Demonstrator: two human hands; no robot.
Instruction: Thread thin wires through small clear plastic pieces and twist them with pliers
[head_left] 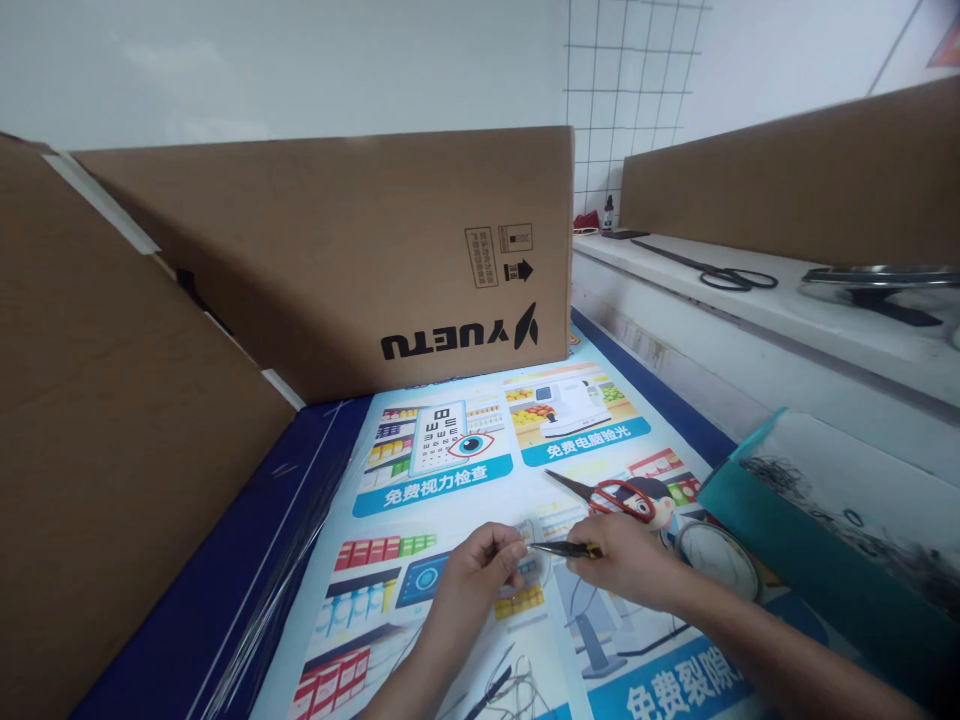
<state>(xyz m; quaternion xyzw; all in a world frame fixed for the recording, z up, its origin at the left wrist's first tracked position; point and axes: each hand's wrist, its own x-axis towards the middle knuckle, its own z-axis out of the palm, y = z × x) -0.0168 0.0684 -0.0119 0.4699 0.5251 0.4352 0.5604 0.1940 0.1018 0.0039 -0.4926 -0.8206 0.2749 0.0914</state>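
Note:
My right hand [626, 560] is closed around needle-nose pliers [562, 548] with dark jaws and black-and-yellow handles. The pliers' tip points left and reaches the fingertips of my left hand [487, 565]. Thumb and fingers of that hand are pinched together; what they hold is too small to make out, though a thin pale line curves near the fingertips. Just beyond my right hand lie red-handled scissors [604, 493], blades to the left. Nearer me, a loose tangle of thin wire [521, 690] rests beside a slim dark tool [491, 692] on the printed sheet [442, 515].
A teal-sided box [787, 540] holding dark wire pieces stands at the right, beside a round clear-lidded container [718, 562]. Cardboard panels [337, 250] wall off the back and left. Black scissors [731, 278] lie on a white ledge [825, 330].

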